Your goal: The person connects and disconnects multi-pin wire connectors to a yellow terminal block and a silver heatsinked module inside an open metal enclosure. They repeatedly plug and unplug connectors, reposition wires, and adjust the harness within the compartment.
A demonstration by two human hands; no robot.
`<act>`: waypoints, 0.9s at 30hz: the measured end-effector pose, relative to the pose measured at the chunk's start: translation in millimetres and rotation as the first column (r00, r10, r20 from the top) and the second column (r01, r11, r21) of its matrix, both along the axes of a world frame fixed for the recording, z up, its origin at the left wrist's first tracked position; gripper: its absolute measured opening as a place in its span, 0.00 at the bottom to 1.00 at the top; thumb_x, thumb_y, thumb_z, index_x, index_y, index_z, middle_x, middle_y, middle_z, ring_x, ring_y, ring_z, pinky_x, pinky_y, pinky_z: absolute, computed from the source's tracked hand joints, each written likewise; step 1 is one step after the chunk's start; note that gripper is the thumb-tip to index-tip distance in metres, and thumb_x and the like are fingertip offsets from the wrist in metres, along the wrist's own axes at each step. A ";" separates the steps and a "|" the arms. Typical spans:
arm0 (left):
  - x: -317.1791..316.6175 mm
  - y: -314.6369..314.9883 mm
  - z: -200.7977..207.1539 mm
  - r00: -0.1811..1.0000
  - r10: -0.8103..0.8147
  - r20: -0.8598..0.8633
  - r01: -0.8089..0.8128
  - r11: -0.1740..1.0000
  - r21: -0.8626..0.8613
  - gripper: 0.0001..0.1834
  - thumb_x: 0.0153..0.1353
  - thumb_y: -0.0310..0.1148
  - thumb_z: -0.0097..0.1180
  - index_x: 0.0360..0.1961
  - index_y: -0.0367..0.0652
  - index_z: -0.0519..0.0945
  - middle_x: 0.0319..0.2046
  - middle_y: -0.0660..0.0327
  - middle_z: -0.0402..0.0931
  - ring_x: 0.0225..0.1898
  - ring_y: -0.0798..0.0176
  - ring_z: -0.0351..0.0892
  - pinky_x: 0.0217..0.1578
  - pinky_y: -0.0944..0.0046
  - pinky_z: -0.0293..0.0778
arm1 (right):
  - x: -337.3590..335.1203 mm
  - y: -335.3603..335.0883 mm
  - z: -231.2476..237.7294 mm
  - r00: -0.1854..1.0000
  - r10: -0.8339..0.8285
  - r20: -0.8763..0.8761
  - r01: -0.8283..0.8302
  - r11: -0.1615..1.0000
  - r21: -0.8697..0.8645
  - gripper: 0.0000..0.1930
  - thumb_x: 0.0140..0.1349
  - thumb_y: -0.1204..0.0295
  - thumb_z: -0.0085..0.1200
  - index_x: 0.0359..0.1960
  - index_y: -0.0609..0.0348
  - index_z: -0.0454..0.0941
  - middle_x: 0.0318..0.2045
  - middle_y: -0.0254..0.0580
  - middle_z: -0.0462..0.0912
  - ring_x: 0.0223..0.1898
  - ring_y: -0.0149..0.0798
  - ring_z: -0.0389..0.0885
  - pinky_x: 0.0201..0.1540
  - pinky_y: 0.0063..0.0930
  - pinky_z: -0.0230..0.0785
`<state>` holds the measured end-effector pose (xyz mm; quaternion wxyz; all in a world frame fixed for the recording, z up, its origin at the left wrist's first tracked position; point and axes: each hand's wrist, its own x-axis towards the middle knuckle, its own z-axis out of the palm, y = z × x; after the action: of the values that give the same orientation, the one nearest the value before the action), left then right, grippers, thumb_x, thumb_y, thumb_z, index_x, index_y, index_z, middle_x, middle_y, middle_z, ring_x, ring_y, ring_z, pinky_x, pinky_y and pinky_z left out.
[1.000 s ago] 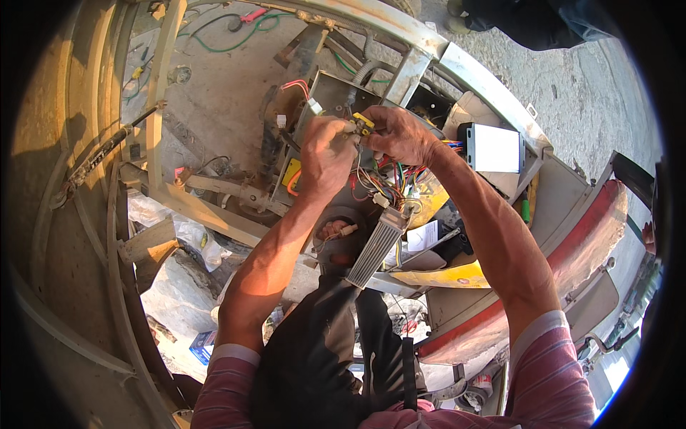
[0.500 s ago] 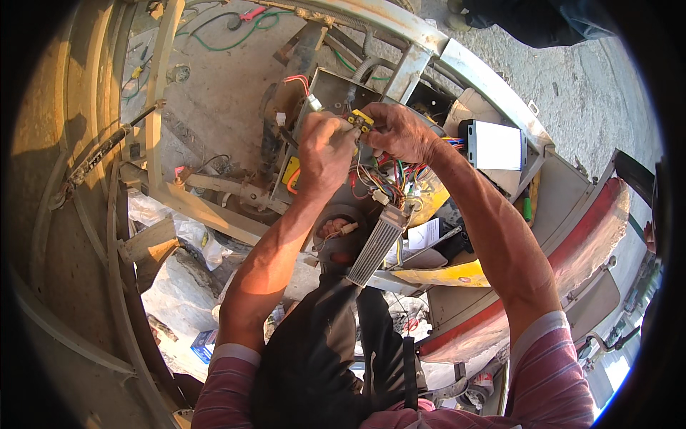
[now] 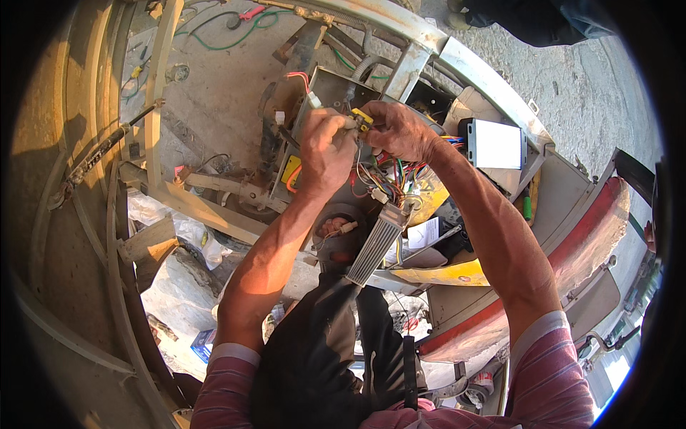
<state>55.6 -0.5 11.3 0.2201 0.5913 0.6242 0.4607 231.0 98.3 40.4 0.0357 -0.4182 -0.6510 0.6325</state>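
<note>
Above a bundle of coloured wires (image 3: 397, 177), the left hand (image 3: 327, 151) is curled, fingertips pinched at the near-left end of one small yellow part (image 3: 364, 119); the right hand (image 3: 401, 133) grips its other end between thumb and bent fingers. Since half a second ago, both hands have barely moved. Nearer stands one ribbed metal box (image 3: 377, 243); farther right, one white-topped box (image 3: 494, 146).

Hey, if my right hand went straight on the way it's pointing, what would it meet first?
Most likely your left hand, just past the yellow piece in your right hand. They may already touch; depth is unclear from this view.
</note>
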 end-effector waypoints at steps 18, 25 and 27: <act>0.4 3.2 6.9 1.000 0.004 -0.013 -0.004 1.000 0.003 0.12 0.55 0.16 0.70 0.38 0.37 0.83 0.42 0.57 0.78 0.46 0.53 0.82 0.49 0.55 0.78 | 0.7 0.8 3.6 1.000 0.009 0.007 -0.010 0.999 0.054 0.21 0.62 0.68 0.64 0.54 0.68 0.81 0.35 0.53 0.90 0.33 0.43 0.91 0.39 0.39 0.81; 2.4 0.3 5.4 0.996 0.028 0.079 -0.028 1.000 0.008 0.11 0.55 0.15 0.69 0.37 0.37 0.82 0.42 0.56 0.78 0.46 0.51 0.82 0.49 0.55 0.78 | 1.5 1.6 4.5 0.999 0.026 0.018 -0.027 0.999 0.047 0.22 0.63 0.68 0.64 0.55 0.70 0.80 0.34 0.53 0.90 0.31 0.41 0.91 0.39 0.38 0.83; 1.9 0.0 4.9 0.998 0.031 0.058 -0.031 0.999 -0.008 0.13 0.54 0.15 0.69 0.39 0.37 0.82 0.43 0.55 0.79 0.46 0.50 0.82 0.50 0.54 0.79 | 0.4 1.9 5.6 1.000 0.016 0.027 -0.017 0.999 0.040 0.22 0.63 0.68 0.63 0.55 0.71 0.80 0.34 0.53 0.91 0.31 0.41 0.92 0.39 0.38 0.83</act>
<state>57.6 -0.6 16.2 0.2329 0.5673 0.6283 0.4787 231.4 100.1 46.0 0.0299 -0.4203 -0.6674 0.6140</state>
